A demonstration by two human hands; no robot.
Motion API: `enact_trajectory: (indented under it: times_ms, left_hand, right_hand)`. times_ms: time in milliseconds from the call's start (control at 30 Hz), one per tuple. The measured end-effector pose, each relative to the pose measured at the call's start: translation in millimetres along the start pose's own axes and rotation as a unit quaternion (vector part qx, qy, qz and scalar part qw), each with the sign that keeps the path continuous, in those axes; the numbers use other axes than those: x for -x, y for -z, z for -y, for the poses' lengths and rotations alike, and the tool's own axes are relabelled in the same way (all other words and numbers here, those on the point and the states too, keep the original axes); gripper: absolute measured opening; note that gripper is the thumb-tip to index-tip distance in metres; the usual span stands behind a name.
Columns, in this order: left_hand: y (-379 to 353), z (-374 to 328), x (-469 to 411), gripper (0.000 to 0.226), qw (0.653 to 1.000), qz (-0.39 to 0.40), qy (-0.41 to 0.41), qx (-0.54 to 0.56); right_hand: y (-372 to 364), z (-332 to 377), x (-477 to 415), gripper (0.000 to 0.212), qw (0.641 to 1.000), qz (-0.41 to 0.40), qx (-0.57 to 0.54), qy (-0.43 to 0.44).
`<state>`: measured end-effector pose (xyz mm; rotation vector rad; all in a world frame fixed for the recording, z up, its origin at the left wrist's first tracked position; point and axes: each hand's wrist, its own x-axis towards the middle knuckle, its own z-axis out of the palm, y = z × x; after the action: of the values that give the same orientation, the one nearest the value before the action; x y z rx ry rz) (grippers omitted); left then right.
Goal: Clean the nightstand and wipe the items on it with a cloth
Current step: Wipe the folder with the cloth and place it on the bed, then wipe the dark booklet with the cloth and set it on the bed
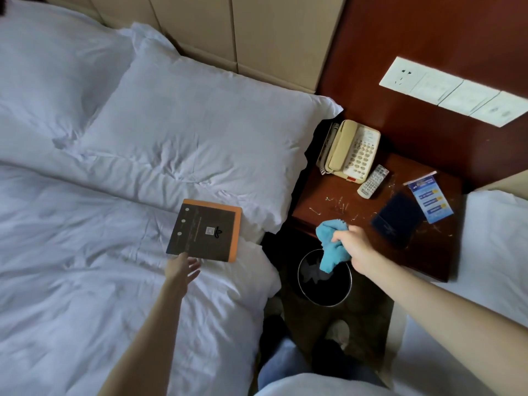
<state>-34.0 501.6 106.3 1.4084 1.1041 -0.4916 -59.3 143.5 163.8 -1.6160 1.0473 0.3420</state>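
Cloth (331, 244), blue and bunched, is gripped by the right hand (357, 247), whose fingers curl tightly round it at the front edge of the counter (314, 204). The cloth's loose end hangs off that edge, above a round black bin (337, 298) on the floor just in front of the counter. At the counter's back left corner stands a beige telephone (351, 151), with a grey remote (373, 181) lying just beside it toward the middle. On the counter's right side a dark flat case (397, 221) and a blue leaflet (430, 197) lie close together. Pale scraps (340, 204) are scattered across the counter's middle. Left of the counter, on the white bed (85, 252), a black-and-orange booklet (205, 230) lies flat. The left hand (183, 267) is at the booklet's near edge, fingers straight and spread, holding nothing; whether the fingertips touch the booklet cannot be told.
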Motion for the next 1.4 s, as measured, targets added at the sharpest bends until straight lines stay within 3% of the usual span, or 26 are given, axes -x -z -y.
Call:
enact_trajectory:
  times_ms: [100,367,600,800,967,1133,1267,1400]
  left_hand:
    - [-8.7,1.8,13.3,0.013,0.999,-0.031,-0.008,0.007]
    - [-72.8,-1.0,52.2,0.015,0.995,0.076,-0.062,-0.026]
    - [-160.4,20.9,84.5,0.022,0.970,0.192,-0.088,-0.125]
    - [-248.2,43.0,117.6,0.019,0.940,0.257,-0.088,-0.209]
    - [-311.1,66.1,137.1,0.016,0.904,0.303,-0.104,-0.284]
    - [-371.4,86.1,141.5,0.010,0.860,0.302,-0.145,-0.386]
    - [-412.6,101.5,134.9,0.018,0.801,0.271,-0.201,-0.494]
    - [-450.9,115.9,119.9,0.024,0.794,0.227,-0.198,-0.528]
  right_hand:
    - [-7.1,0.0,4.7,0.018,1.000,0.018,-0.007,0.000]
    - [12.2,-14.0,9.6,0.015,0.999,0.017,-0.026,-0.018]
    - [88.2,-44.7,3.9,0.015,0.994,-0.054,-0.085,-0.053]
    - [169.2,-80.9,-9.3,0.035,0.976,-0.136,-0.129,-0.113]
    - [219.5,-101.9,-16.6,0.037,0.960,-0.171,-0.166,-0.146]
    - [254.1,-110.8,-32.7,0.032,0.954,-0.179,-0.186,-0.153]
    - [271.0,-117.6,-52.9,0.032,0.956,-0.165,-0.197,-0.141]
    - [280.2,-126.3,-84.8,0.030,0.960,-0.139,-0.196,-0.141]
